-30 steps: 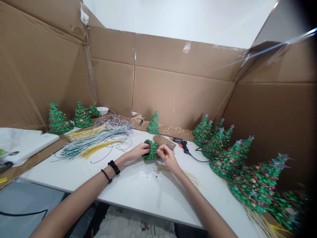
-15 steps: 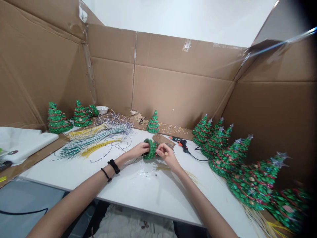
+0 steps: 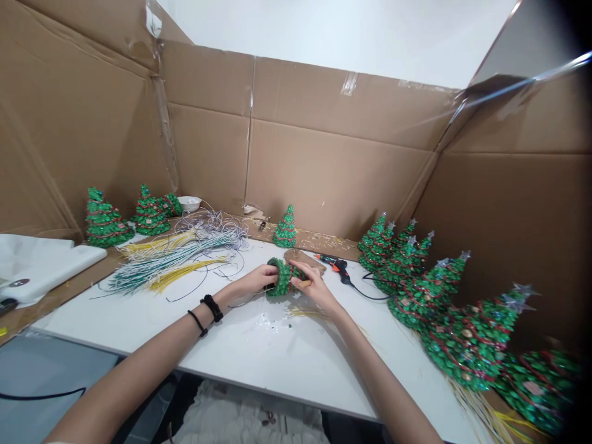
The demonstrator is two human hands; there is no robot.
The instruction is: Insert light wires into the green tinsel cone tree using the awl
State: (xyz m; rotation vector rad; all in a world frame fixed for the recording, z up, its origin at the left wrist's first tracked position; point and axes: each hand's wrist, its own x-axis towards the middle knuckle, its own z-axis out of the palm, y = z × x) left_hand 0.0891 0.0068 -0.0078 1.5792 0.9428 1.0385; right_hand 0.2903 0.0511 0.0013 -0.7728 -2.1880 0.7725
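A small green artificial Christmas tree [image 3: 279, 282] with red garland lies tipped on its side over the white table, its hollow base facing left. My left hand [image 3: 259, 279] holds it by the base, with fingertips reaching into the opening. From the right, my right hand [image 3: 312, 287] has its fingers and thumb against the tree's red-trimmed side, the index finger stretched over the top. Whether a small piece sits in those fingers I cannot make out. A thin wire runs beneath my left hand. Loose yellowish strands [image 3: 305, 312] and tiny green bits rest just below.
A glue gun [image 3: 340, 269] with a black cord lies right of a brown board [image 3: 296, 255]. Bundles of green, white and yellow wires [image 3: 178, 259] spread at left. Decorated trees [image 3: 472, 339] line the right side; another tree [image 3: 284, 229] stands at the back. Cardboard walls enclose the table.
My right hand has shifted from a pinch beside the tree to lying over its side, index finger now extended. My left hand keeps its hold at the base.
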